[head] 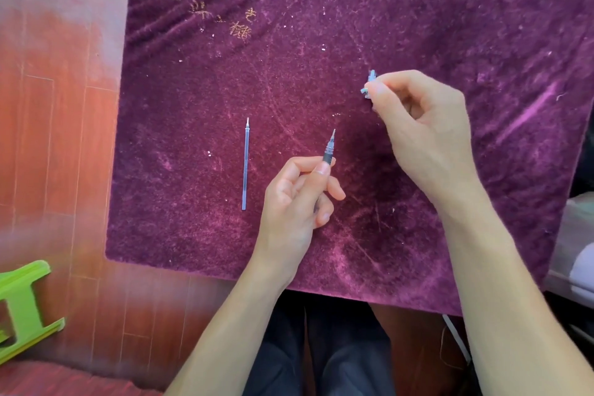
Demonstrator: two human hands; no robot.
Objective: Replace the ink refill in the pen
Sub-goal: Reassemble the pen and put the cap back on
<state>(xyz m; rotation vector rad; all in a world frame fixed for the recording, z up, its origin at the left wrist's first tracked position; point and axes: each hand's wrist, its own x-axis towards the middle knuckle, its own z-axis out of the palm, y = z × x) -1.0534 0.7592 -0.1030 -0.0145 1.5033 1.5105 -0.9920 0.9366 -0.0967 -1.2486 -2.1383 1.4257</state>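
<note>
My left hand [297,199] is closed around the pen barrel [329,153], which points up and away; a refill tip sticks out of its clear threaded front end. Most of the barrel is hidden inside the fist. My right hand [421,125] hovers to the upper right and pinches a small clear pen tip cone [369,87] between thumb and fingertips. A thin clear ink refill [246,164] lies loose on the purple cloth, left of my left hand, its metal point facing away from me.
A purple velvet cloth [353,26] covers the small table. Red wooden floor lies to the left, with a green plastic stool [22,305] at the lower left. My dark trousers show below the table's front edge.
</note>
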